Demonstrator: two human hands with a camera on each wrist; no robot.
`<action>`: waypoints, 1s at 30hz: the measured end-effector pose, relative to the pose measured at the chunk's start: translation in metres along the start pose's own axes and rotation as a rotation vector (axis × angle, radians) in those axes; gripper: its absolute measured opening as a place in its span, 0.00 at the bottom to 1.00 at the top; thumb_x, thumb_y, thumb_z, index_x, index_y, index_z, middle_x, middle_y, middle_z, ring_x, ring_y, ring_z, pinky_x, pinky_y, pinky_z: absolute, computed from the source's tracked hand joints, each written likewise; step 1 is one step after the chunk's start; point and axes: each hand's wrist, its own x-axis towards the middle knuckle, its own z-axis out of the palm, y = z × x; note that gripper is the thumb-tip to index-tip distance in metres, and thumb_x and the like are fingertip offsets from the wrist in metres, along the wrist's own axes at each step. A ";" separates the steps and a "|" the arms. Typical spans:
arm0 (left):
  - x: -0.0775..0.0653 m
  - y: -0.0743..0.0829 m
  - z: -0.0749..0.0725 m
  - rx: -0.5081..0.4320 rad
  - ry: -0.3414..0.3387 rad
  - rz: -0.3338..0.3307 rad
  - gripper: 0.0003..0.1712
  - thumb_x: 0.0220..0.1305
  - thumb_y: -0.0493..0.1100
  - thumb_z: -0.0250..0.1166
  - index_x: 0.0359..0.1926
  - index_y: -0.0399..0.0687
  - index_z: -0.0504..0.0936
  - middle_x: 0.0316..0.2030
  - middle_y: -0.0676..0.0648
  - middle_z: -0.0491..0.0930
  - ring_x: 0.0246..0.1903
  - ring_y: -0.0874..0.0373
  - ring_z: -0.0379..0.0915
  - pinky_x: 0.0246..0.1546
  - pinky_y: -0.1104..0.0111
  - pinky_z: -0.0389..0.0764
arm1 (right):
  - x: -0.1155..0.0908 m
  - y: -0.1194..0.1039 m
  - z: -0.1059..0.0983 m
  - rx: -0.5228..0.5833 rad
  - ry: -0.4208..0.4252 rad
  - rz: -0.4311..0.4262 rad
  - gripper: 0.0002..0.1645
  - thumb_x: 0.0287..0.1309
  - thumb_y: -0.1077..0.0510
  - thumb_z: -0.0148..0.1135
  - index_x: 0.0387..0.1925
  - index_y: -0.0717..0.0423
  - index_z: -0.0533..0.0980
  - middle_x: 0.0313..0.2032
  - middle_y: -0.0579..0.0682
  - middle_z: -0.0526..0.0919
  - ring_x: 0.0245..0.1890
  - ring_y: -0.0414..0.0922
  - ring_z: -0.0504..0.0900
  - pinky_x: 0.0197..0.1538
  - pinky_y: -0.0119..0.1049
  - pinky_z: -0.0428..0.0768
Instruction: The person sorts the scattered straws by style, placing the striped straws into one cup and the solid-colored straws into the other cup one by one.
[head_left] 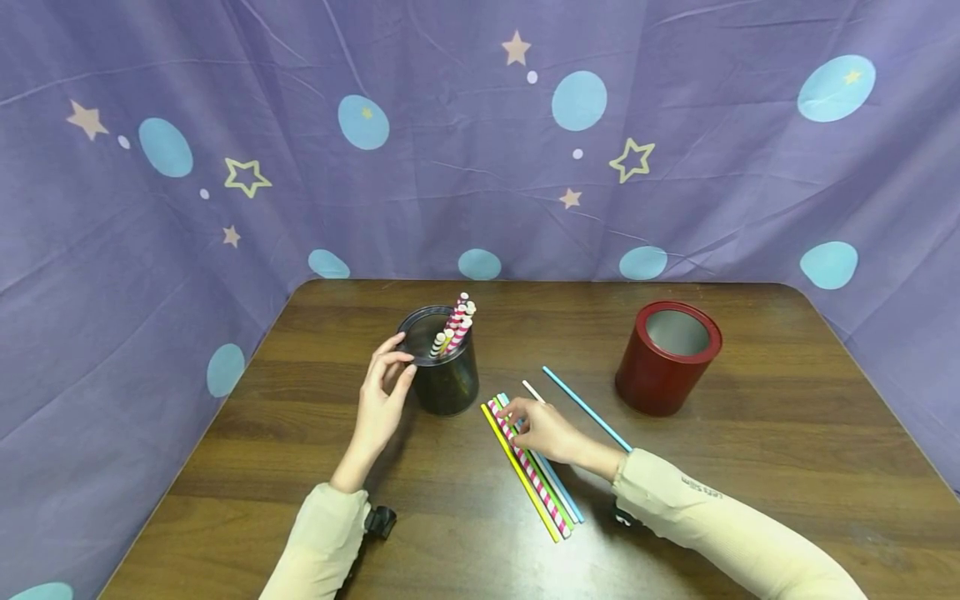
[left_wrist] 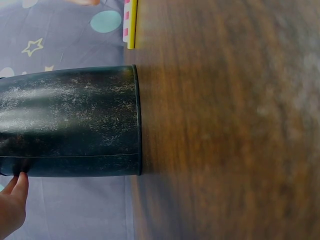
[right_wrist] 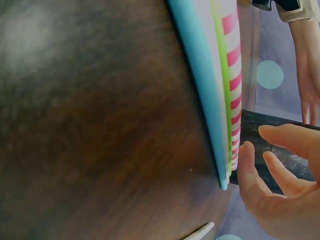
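A black can (head_left: 446, 387) stands left of the table's middle, several striped paper straws (head_left: 459, 327) leaning inside it. My left hand (head_left: 381, 408) touches its rim and near side with spread fingertips; in the left wrist view a fingertip (left_wrist: 21, 185) meets the can's wall (left_wrist: 70, 122). Over the upper ends of a row of straws is my right hand (head_left: 546, 429), thumb and fingers apart. That row has a yellow straw (head_left: 525, 482), a pink-and-white striped straw (right_wrist: 235, 90), a green straw (right_wrist: 223, 65), a white one and blue ones (right_wrist: 205, 95). Nothing shows between the right fingers.
A red can (head_left: 663, 367) with an open top stands at the right of the wooden table (head_left: 795, 467). A separate blue straw (head_left: 585, 407) and a white straw (head_left: 532, 392) lie near the right hand. A purple patterned cloth (head_left: 465, 167) hangs behind the table.
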 end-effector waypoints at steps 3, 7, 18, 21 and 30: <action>0.000 0.000 0.000 -0.003 -0.001 -0.004 0.08 0.55 0.22 0.54 0.37 0.24 0.69 0.54 0.28 0.62 0.56 0.39 0.58 0.56 0.72 0.65 | 0.000 0.001 0.001 -0.015 0.008 0.000 0.21 0.36 0.72 0.63 0.40 0.65 0.74 0.31 0.57 0.79 0.26 0.44 0.77 0.28 0.26 0.74; 0.000 -0.001 0.000 -0.007 0.000 -0.008 0.08 0.55 0.23 0.54 0.37 0.24 0.69 0.54 0.29 0.62 0.56 0.39 0.58 0.56 0.71 0.65 | 0.001 0.003 0.002 -0.026 0.010 0.008 0.21 0.35 0.71 0.64 0.39 0.65 0.74 0.29 0.55 0.78 0.24 0.40 0.75 0.27 0.26 0.73; 0.000 0.001 0.001 -0.011 0.001 -0.006 0.08 0.55 0.22 0.54 0.37 0.24 0.69 0.54 0.28 0.62 0.56 0.39 0.58 0.56 0.71 0.65 | 0.002 0.003 0.005 -0.106 0.024 -0.015 0.18 0.32 0.70 0.65 0.34 0.61 0.76 0.25 0.50 0.77 0.22 0.39 0.71 0.27 0.25 0.69; 0.000 0.001 0.001 -0.011 0.002 -0.004 0.08 0.55 0.22 0.53 0.37 0.23 0.69 0.54 0.28 0.62 0.55 0.39 0.58 0.56 0.71 0.65 | 0.003 0.004 0.007 -0.128 0.032 -0.020 0.18 0.31 0.70 0.65 0.33 0.60 0.76 0.24 0.50 0.76 0.24 0.41 0.72 0.28 0.26 0.69; -0.001 0.000 0.001 -0.003 0.004 0.002 0.08 0.54 0.22 0.54 0.37 0.23 0.69 0.54 0.28 0.63 0.55 0.39 0.58 0.56 0.71 0.65 | 0.003 0.003 0.010 -0.203 0.055 -0.034 0.16 0.31 0.68 0.66 0.30 0.59 0.77 0.23 0.47 0.75 0.26 0.42 0.73 0.30 0.30 0.70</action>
